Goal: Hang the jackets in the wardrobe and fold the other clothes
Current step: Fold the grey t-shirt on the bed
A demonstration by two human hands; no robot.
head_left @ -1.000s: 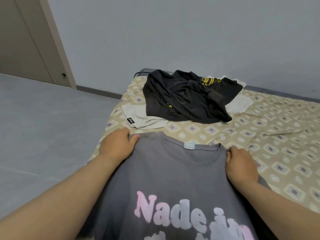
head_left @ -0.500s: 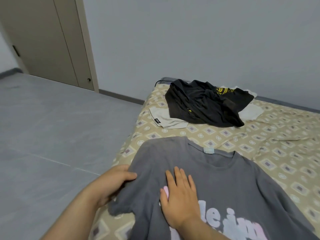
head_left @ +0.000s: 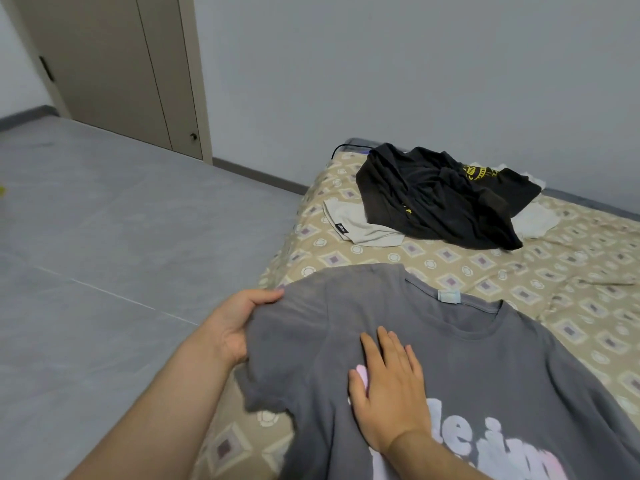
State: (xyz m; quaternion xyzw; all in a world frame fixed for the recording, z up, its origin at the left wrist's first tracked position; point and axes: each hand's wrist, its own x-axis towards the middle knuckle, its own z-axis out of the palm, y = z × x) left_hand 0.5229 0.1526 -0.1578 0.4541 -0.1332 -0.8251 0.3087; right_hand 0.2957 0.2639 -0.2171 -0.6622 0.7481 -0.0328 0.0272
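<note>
We see a grey T-shirt [head_left: 485, 358] lying front up, with pink and white letters on the chest and a small pale label at the neck. Our right hand [head_left: 388, 386] lies flat on its chest. Our left hand [head_left: 239, 323] holds its shoulder, and the sleeve there is bunched up. Well past both hands lies a crumpled black top [head_left: 433, 199] with yellow print. It sits on a pale grey piece [head_left: 360, 226] with a small black tag. A white piece [head_left: 533, 220] peeks out on the right-hand side.

A bed [head_left: 450, 268] with a beige patterned sheet meets a grey wall [head_left: 381, 64]. Grey floor tiles [head_left: 104, 237] reach a beige door [head_left: 114, 64]; a black cable [head_left: 341, 148] loops by the bed's corner.
</note>
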